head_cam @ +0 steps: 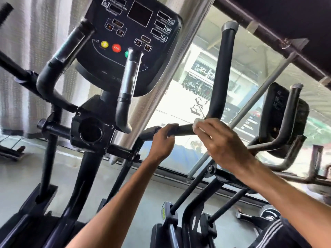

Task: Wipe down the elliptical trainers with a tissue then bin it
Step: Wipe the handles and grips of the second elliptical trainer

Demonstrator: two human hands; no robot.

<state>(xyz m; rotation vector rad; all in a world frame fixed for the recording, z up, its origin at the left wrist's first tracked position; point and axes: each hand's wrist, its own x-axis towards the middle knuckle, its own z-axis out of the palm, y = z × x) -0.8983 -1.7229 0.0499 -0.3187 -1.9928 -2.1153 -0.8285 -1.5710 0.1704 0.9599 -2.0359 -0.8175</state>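
Seen from your head camera: your left hand [163, 138] has its grip closed round the horizontal stretch of the black handlebar [221, 72] of the elliptical trainer [132, 38]; just beside it, your right hand [222, 142] grips a white tissue [198, 124], held against the bar's bend; a second elliptical trainer [284, 119] stands to the right, by the window [179, 97].

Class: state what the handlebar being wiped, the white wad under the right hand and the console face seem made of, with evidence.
Handlebar: probably a foam or rubber sleeve; matte black, no glare.
Tissue: soft paper; white, crumpled.
Console: likely hard plastic; smooth black, printed white markings.
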